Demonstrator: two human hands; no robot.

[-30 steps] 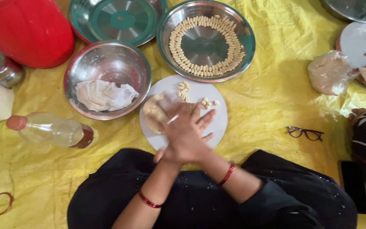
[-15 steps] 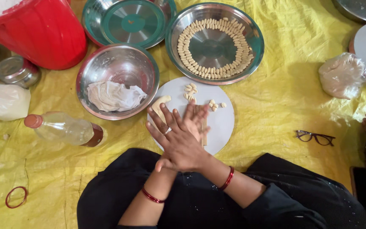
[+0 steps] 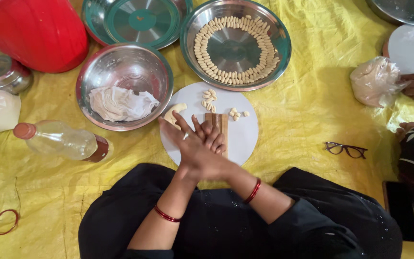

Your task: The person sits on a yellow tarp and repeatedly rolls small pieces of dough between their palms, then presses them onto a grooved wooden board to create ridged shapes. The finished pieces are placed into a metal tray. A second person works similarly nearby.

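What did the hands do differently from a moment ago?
The left hand and right hand, pressed together over the white round board before, have slid toward its near edge. That uncovered a small ridged wooden board, which they now rest on. The steel plate ringed with dough pieces looks unchanged.

You sit on a crinkled yellow plastic sheet [image 3: 307, 120] spread over the floor; directly before you on it lies a round white board [image 3: 243, 139]; beyond that, a steel plate with a green rim [image 3: 235, 45] and a second green-rimmed steel plate [image 3: 137, 21] to its left; a steel bowl [image 3: 123, 72] sits left of the board; nearer left lies a clear plastic bottle with an orange cap [image 3: 61, 140]; a red plastic tub [image 3: 34, 31] stands far left; black-framed spectacles [image 3: 346, 149] lie at your right.
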